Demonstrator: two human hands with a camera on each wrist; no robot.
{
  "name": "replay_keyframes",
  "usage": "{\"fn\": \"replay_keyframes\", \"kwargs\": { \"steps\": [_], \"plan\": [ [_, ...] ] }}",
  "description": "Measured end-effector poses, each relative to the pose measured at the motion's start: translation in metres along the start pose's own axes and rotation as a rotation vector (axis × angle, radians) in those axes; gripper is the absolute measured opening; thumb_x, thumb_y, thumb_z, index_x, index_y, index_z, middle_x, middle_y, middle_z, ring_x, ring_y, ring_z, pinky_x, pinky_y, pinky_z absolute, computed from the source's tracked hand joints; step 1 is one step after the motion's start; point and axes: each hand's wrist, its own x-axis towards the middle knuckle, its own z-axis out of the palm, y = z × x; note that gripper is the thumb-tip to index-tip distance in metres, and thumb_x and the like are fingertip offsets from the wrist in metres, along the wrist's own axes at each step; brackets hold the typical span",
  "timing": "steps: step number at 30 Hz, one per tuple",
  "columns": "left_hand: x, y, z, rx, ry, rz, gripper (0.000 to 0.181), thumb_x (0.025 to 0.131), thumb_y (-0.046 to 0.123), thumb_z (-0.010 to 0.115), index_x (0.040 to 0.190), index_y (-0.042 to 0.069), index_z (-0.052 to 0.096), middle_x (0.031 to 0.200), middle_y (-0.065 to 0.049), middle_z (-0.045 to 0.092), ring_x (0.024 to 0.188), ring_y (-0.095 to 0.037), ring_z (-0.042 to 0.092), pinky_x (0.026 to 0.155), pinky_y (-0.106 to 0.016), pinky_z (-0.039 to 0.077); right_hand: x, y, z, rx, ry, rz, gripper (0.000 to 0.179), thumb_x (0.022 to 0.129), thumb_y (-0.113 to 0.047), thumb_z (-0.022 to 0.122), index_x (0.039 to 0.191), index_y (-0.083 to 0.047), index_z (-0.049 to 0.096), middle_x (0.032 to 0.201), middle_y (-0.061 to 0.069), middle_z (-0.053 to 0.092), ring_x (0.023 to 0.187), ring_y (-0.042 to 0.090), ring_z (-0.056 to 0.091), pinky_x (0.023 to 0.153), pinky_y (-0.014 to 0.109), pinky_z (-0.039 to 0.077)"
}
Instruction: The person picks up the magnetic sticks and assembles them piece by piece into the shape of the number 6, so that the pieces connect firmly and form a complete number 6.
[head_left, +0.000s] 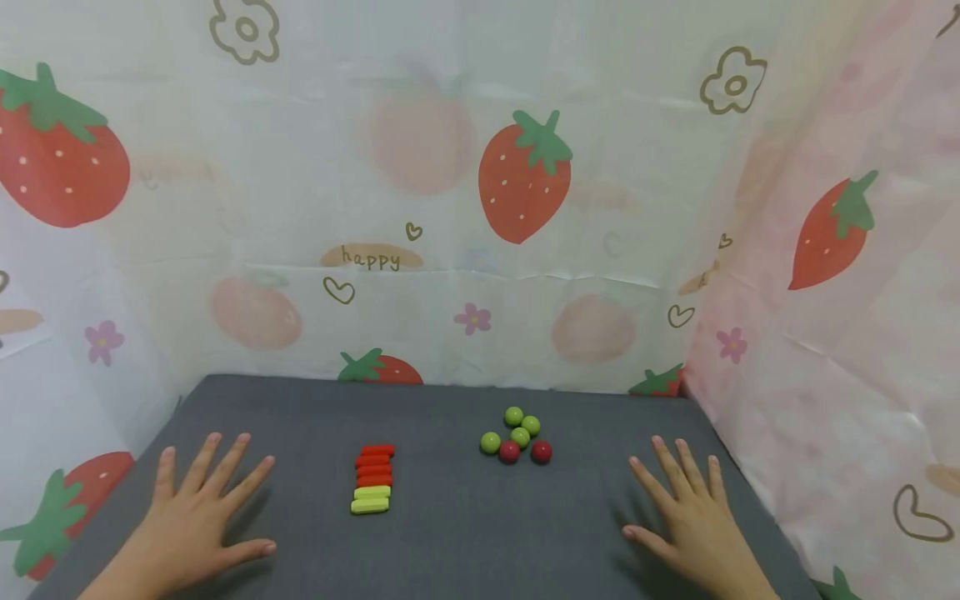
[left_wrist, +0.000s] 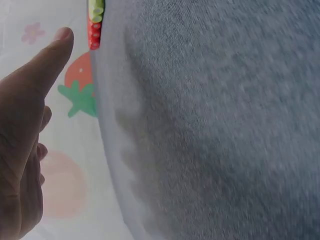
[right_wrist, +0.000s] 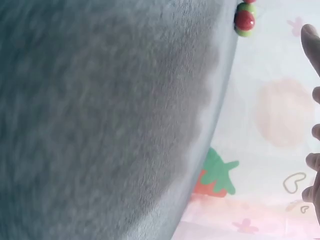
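In the head view my left hand [head_left: 187,517] is spread over the left side of the dark grey table [head_left: 442,542], holding nothing. To its right lies a column of short sticks, the red sticks [head_left: 373,471] at the far end and two yellow-green sticks [head_left: 371,499] nearer me. My right hand [head_left: 690,517], fingers also spread, hovers over the right side with its shadow beside it. Between the hands, farther back, several green balls [head_left: 491,442] sit in a cluster with two dark red balls [head_left: 541,452]. The right wrist view shows a red ball [right_wrist: 244,20] at the table's far edge.
A white cloth [head_left: 450,208] printed with strawberries, flowers and hearts hangs behind the table. Pinkish cloth [head_left: 847,375] closes off the right side, and more printed cloth [head_left: 45,400] hangs at the left.
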Motion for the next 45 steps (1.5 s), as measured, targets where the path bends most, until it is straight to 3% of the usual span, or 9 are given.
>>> {"fn": "replay_keyframes", "kwargs": {
  "steps": [3, 8, 17, 22, 26, 33, 40, 45],
  "plan": [
    [0.003, 0.004, 0.000, -0.010, -0.007, -0.004, 0.107, 0.079, 0.086, 0.058, 0.163, 0.026, 0.029, 0.172, -0.005, -0.015, 0.153, -0.029, -0.030, 0.111, -0.069, -0.024, 0.003, -0.003, 0.000, 0.014, 0.017, -0.006, 0.091, 0.083, -0.069, 0.071, 0.157, -0.023, 0.043, 0.168, 0.016, 0.024, 0.159, 0.037, 0.001, 0.121, 0.064, -0.010],
    [0.009, 0.013, -0.002, -0.026, -0.049, -0.027, 0.105, 0.079, 0.086, 0.057, 0.161, 0.025, 0.033, 0.172, -0.008, -0.012, 0.154, -0.034, -0.027, 0.111, -0.071, -0.022, 0.008, -0.006, 0.002, 0.010, 0.017, -0.006, 0.091, 0.083, -0.069, 0.071, 0.157, -0.024, 0.042, 0.169, 0.015, 0.021, 0.159, 0.037, 0.002, 0.121, 0.064, -0.009],
    [0.024, 0.029, -0.004, -0.150, -0.081, -0.049, 0.104, 0.080, 0.082, 0.062, 0.162, 0.026, 0.031, 0.171, -0.017, 0.014, 0.157, -0.044, -0.005, 0.112, -0.069, -0.023, 0.020, -0.014, 0.007, 0.046, 0.035, 0.002, 0.088, 0.083, -0.064, 0.074, 0.157, -0.024, 0.044, 0.167, 0.016, 0.027, 0.158, 0.039, 0.011, 0.123, 0.061, -0.005],
    [0.032, 0.038, 0.001, -0.238, -0.093, -0.052, 0.103, 0.078, 0.078, 0.068, 0.160, 0.024, 0.038, 0.166, -0.019, 0.026, 0.152, -0.049, 0.017, 0.112, -0.078, -0.003, 0.028, -0.021, 0.011, 0.117, 0.041, 0.030, 0.087, 0.083, -0.057, 0.079, 0.156, -0.023, 0.046, 0.165, 0.016, 0.032, 0.154, 0.043, 0.022, 0.124, 0.059, 0.000],
    [0.036, 0.045, 0.004, -0.283, -0.106, -0.053, 0.101, 0.077, 0.076, 0.071, 0.158, 0.023, 0.041, 0.164, -0.019, 0.031, 0.148, -0.050, 0.026, 0.108, -0.079, 0.013, 0.035, -0.027, 0.014, 0.159, 0.052, 0.035, 0.086, 0.081, -0.053, 0.082, 0.153, -0.021, 0.049, 0.162, 0.017, 0.038, 0.149, 0.046, 0.031, 0.124, 0.060, 0.008],
    [0.043, 0.054, 0.003, -0.427, -0.115, -0.057, 0.098, 0.077, 0.070, 0.075, 0.155, 0.019, 0.045, 0.159, -0.018, 0.040, 0.144, -0.050, 0.035, 0.106, -0.077, 0.026, 0.047, -0.035, 0.016, 0.245, 0.058, 0.055, 0.079, 0.082, -0.047, 0.084, 0.149, -0.018, 0.054, 0.157, 0.015, 0.045, 0.146, 0.044, 0.037, 0.114, 0.069, 0.026],
    [0.046, 0.057, 0.010, -0.576, -0.134, -0.066, 0.095, 0.080, 0.069, 0.074, 0.153, 0.014, 0.048, 0.155, -0.018, 0.045, 0.139, -0.049, 0.041, 0.100, -0.075, 0.035, 0.059, -0.039, 0.021, 0.318, 0.093, 0.040, 0.074, 0.083, -0.036, 0.086, 0.145, -0.010, 0.057, 0.147, 0.018, 0.054, 0.137, 0.045, 0.047, 0.107, 0.067, 0.036],
    [0.048, 0.059, 0.016, -0.720, -0.169, -0.060, 0.087, 0.083, 0.060, 0.077, 0.151, 0.013, 0.050, 0.152, -0.017, 0.046, 0.136, -0.046, 0.043, 0.097, -0.072, 0.039, 0.067, -0.043, 0.025, 0.385, 0.040, 0.090, 0.071, 0.086, -0.037, 0.083, 0.146, -0.012, 0.056, 0.146, 0.015, 0.056, 0.134, 0.039, 0.052, 0.104, 0.065, 0.041]
  ]
}}
